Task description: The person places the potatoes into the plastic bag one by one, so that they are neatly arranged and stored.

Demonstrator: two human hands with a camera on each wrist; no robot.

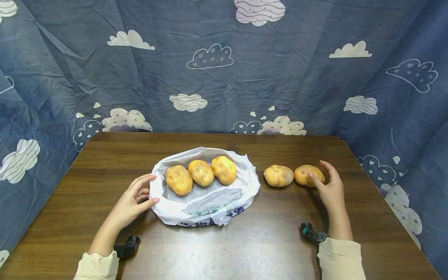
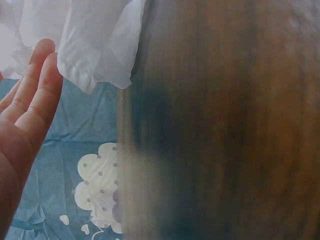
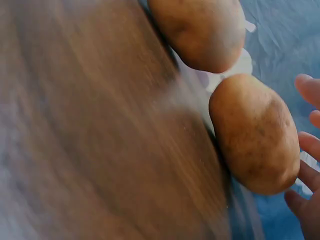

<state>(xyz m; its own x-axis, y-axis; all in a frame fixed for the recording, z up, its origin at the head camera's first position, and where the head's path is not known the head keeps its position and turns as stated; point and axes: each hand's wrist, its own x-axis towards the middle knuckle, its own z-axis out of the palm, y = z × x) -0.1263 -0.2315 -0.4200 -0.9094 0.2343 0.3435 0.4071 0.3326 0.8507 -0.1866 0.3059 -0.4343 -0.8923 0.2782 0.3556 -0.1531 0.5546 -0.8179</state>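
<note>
A white plastic bag lies with its mouth spread wide on the table, three potatoes in a row inside it. At the bag's left side, my left hand has thumb and fingers apart, the tips at the bag's edge. In the left wrist view, extended fingers touch the white plastic. To the right of the bag, two more potatoes lie side by side, a nearer-to-bag potato and a right-hand potato. My right hand is at the right-hand potato, fingers spread along its side without closing round it.
Everything stands on a brown wooden table with rounded far corners. Behind and beside it hangs a blue cloth with white cloud prints. Dark wrist devices sit on both forearms.
</note>
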